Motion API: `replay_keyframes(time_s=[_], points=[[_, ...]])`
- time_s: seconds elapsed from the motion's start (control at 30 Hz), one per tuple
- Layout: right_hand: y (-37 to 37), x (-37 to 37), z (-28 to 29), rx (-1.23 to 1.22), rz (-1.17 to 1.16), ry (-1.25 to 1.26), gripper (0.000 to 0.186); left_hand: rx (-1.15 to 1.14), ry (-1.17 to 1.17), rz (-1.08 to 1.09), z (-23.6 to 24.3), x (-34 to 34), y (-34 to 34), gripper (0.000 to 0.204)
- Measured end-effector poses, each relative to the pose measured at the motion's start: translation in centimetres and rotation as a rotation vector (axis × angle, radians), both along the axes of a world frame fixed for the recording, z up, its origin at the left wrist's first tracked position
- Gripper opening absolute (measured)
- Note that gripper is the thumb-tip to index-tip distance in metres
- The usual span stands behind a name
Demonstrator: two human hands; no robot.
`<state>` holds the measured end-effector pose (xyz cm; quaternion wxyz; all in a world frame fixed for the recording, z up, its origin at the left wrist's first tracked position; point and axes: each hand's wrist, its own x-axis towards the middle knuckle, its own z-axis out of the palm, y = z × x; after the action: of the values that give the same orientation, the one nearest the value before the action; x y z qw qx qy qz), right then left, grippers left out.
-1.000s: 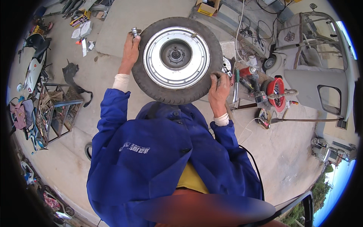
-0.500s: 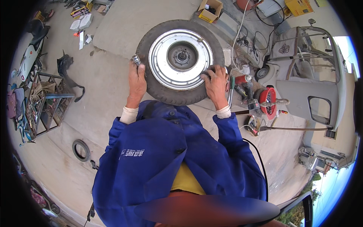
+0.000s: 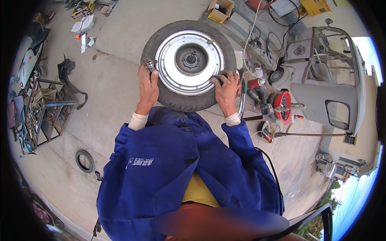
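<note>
An upright-treaded black tyre (image 3: 177, 100) on a silver rim (image 3: 169, 68) fills the upper middle, its dark hub (image 3: 191, 59) in the centre. My left hand (image 3: 148, 86) is closed round a small chrome socket-like piece (image 3: 151, 65), at the tyre's left side. My right hand (image 3: 226, 90) is curled over the lower right of the tyre and rim, fingertips bent onto the metal; a dark shape under them is too hidden to name. Just right of it lie a red spray can (image 3: 254, 82), long tool handles (image 3: 242, 102) and a cordless power tool (image 3: 265, 108).
A red bowl of parts (image 3: 282, 105) sits at the right, before a grey small vehicle (image 3: 321, 96). A metal tool rack (image 3: 51, 103), a scooter (image 3: 28, 70) and a loose tyre (image 3: 84, 160) are at left. Cartons (image 3: 219, 12) and cables stand at top.
My left hand has come lower and inward along the tyre's side with the chrome piece. My right hand has moved up and left onto the rim. The view has shifted slightly.
</note>
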<state>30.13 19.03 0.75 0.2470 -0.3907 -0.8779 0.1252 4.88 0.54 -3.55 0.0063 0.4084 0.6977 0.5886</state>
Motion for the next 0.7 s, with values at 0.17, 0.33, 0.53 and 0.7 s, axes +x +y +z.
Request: replay_keyframes(time_s=[0.17, 0.33, 0.53, 0.7], points=[[-0.7, -0.6, 1.0, 0.082, -0.038, -0.056, 0.024, -0.011, 0.049, 0.035, 0.1, 0.1, 0.1, 0.059], [-0.1, -0.6, 1.2, 0.031, -0.043, -0.151, 0.024, -0.017, 0.042, 0.038, -0.4, 0.1, 0.1, 0.06], [-0.2, -0.6, 2.3, 0.085, 0.012, -0.231, 0.028, -0.019, 0.029, 0.037, -0.4, 0.0, 0.3, 0.059], [-0.3, 0.2, 3.4, -0.083, -0.031, -0.03, 0.03, -0.007, 0.008, 0.06, -1.2, 0.1, 0.4, 0.056]])
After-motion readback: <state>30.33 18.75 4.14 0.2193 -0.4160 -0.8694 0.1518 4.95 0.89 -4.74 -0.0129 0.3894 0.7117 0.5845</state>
